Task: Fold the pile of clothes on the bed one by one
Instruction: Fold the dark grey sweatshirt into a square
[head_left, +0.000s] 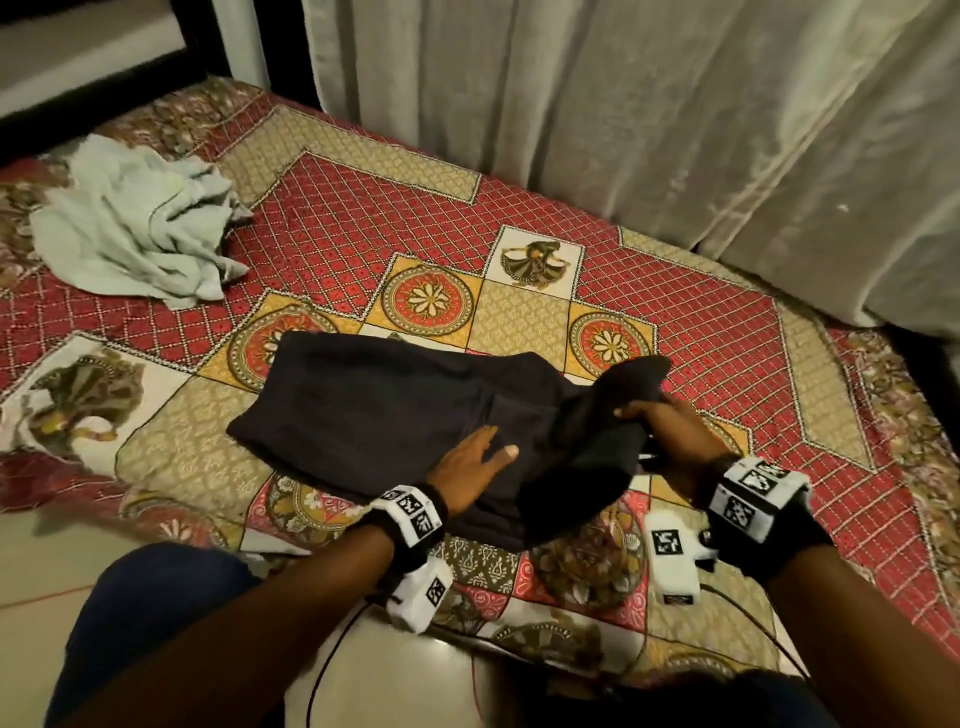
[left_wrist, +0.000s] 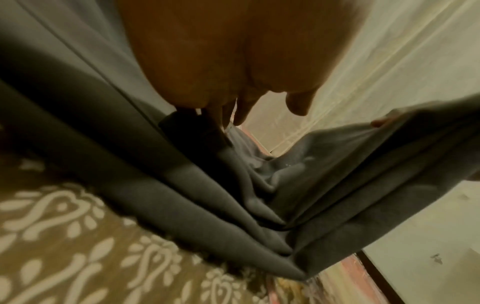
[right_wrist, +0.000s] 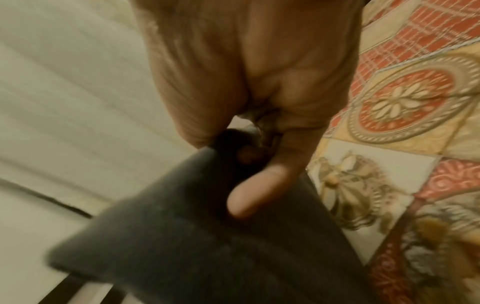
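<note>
A dark navy garment (head_left: 374, 400) lies partly folded in the middle of the patterned bed (head_left: 701, 332). My left hand (head_left: 475, 454) rests flat on it with straight fingers, near its front edge. My right hand (head_left: 654, 415) grips the garment's right end and holds it lifted off the bed. In the right wrist view the thumb (right_wrist: 262, 189) presses the dark cloth (right_wrist: 182, 236) against curled fingers. In the left wrist view the garment (left_wrist: 233, 216) shows as grey folds under my left hand (left_wrist: 233, 72). A crumpled pale green cloth (head_left: 140, 228) lies at the bed's far left.
Pale curtains (head_left: 675, 104) hang along the bed's far side. A dark frame (head_left: 104, 98) stands at the back left. The bed's front edge meets a light floor (head_left: 47, 561), where thin cables (head_left: 332, 660) trail by my knees.
</note>
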